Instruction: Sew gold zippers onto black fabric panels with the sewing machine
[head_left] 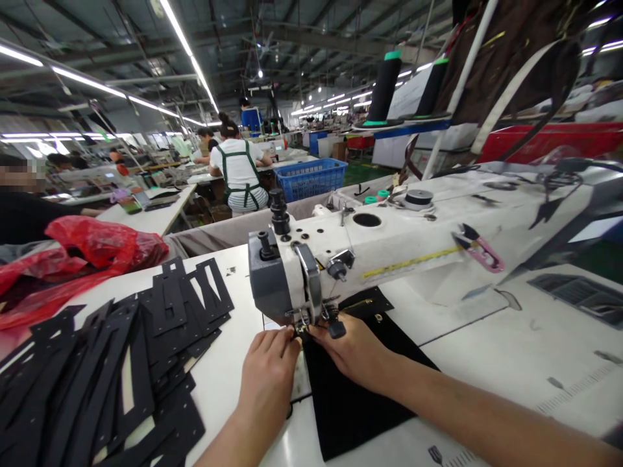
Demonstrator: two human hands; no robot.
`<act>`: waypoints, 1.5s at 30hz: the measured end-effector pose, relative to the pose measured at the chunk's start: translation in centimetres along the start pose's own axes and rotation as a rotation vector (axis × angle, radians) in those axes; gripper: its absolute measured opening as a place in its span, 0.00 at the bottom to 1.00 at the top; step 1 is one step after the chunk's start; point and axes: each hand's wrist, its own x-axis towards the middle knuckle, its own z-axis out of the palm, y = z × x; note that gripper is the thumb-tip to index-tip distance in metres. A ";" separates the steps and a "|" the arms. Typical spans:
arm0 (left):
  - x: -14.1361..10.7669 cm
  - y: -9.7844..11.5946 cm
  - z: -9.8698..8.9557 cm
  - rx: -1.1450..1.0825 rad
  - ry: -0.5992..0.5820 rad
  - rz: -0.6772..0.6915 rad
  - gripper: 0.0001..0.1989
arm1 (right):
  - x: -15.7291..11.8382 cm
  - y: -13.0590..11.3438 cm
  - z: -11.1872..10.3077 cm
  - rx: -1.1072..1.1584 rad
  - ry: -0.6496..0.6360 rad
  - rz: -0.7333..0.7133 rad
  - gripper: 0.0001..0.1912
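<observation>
A black fabric piece (355, 405) lies on the white table under the head of a white sewing machine (413, 250). My left hand (270, 366) is just left of the needle area, fingers curled together with the fingertips at the fabric's edge. My right hand (357, 350) rests on the fabric right of the presser foot, its fingers bent toward the needle. What lies between the fingertips of either hand is too small to tell. Near the fabric's far end a gold zipper (360, 303) and a small metal ring (378, 318) show.
Overlapping black cut strips (131, 350) cover the table's left side, beside red plastic (92, 250). Pink-handled snippers (479, 248) are on the machine arm. Thread cones (384, 91) stand above. Beyond are a blue basket (311, 179) and a person in white (238, 165).
</observation>
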 end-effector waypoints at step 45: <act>-1.0 0.9 -3.8 -0.147 -0.148 -0.110 0.10 | -9.2 -6.9 -2.0 -0.415 0.079 -0.214 0.13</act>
